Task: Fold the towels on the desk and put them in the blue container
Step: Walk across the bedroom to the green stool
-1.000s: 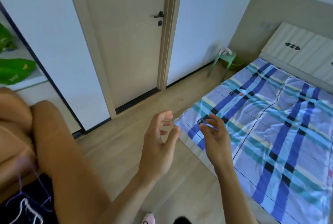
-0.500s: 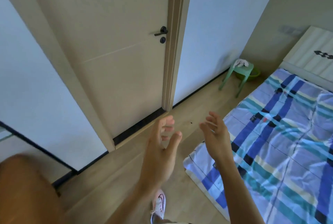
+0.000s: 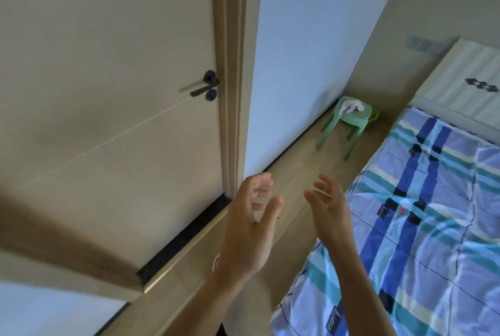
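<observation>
My left hand (image 3: 250, 223) and my right hand (image 3: 328, 208) are raised in front of me over the wooden floor, palms facing each other, fingers spread and holding nothing. No desk, towels or blue container are in view. A small white cloth (image 3: 351, 105) lies crumpled on a green stool (image 3: 347, 122) by the far wall.
A beige door (image 3: 113, 108) with a dark lever handle (image 3: 204, 88) stands shut on the left. A bed with a blue, teal and white checked cover (image 3: 422, 227) fills the right side, its headboard (image 3: 465, 81) at the far right. A strip of wooden floor (image 3: 303, 162) runs between them.
The view has swung right and upward: the person and shelf at the left have dropped out of view, the door and bed appear closer. Both hands stay raised and empty.
</observation>
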`<state>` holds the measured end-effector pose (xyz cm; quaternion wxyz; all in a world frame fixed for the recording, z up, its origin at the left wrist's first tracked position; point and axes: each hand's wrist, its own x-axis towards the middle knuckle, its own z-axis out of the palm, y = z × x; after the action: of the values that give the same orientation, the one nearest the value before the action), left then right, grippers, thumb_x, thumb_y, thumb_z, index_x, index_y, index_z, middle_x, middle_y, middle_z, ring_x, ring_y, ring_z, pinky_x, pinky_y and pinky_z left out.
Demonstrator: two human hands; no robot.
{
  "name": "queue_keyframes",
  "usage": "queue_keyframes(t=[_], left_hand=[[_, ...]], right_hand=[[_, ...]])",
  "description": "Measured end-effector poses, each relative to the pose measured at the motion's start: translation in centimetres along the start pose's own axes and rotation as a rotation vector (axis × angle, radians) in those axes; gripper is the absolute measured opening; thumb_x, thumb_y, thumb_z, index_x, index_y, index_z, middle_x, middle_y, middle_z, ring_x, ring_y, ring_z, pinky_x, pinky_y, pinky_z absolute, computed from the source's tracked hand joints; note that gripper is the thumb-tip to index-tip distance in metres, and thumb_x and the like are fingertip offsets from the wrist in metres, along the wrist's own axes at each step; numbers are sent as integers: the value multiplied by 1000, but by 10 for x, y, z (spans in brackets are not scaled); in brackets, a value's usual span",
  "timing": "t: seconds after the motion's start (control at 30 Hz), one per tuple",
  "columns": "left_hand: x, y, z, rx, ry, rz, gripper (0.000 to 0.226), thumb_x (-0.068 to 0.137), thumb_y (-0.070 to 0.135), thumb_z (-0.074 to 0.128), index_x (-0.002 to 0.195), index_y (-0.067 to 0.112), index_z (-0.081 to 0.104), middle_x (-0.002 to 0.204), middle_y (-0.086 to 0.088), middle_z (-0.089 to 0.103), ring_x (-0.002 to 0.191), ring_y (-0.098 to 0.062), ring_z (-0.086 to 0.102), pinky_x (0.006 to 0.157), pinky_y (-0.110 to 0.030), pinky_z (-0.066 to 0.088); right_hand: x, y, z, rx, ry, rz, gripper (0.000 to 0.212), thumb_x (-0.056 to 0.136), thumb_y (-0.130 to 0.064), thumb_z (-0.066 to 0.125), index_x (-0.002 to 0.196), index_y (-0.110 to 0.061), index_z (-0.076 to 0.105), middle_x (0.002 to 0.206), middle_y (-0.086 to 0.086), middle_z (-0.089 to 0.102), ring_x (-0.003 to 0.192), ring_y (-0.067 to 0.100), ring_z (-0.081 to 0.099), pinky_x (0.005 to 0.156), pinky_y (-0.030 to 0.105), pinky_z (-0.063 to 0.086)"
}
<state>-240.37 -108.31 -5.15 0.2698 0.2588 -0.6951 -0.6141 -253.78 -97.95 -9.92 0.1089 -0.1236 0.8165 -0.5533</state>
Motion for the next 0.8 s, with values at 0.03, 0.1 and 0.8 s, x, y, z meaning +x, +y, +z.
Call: queue_keyframes(t=[0.03, 0.1, 0.8], left_hand=[[26, -1, 6, 9, -35, 3, 31, 87, 42, 57, 116, 32, 61, 116, 18, 66, 109, -6, 63, 94, -28, 49], [80, -1, 19, 6, -118, 9, 30, 88, 38, 57, 117, 32, 60, 117, 19, 65, 110, -5, 63, 94, -26, 49], [489, -11, 343, 62, -634, 41, 28, 94, 30, 59, 122, 24, 59, 120, 11, 65, 102, 11, 60, 82, -4, 45]], right_hand=[[21, -2, 4, -14, 29, 4, 49, 94, -28, 65, 141, -23, 49, 131, 0, 61, 117, 18, 62, 97, 37, 52], [66, -4, 8, -30, 88, 19, 52, 95, -30, 65, 142, -23, 47, 133, 0, 60, 117, 17, 61, 100, 42, 52], [489, 38, -109, 4, 452, 228, 54, 95, -35, 63, 145, -23, 45, 135, -3, 58, 120, 13, 60, 101, 45, 52]])
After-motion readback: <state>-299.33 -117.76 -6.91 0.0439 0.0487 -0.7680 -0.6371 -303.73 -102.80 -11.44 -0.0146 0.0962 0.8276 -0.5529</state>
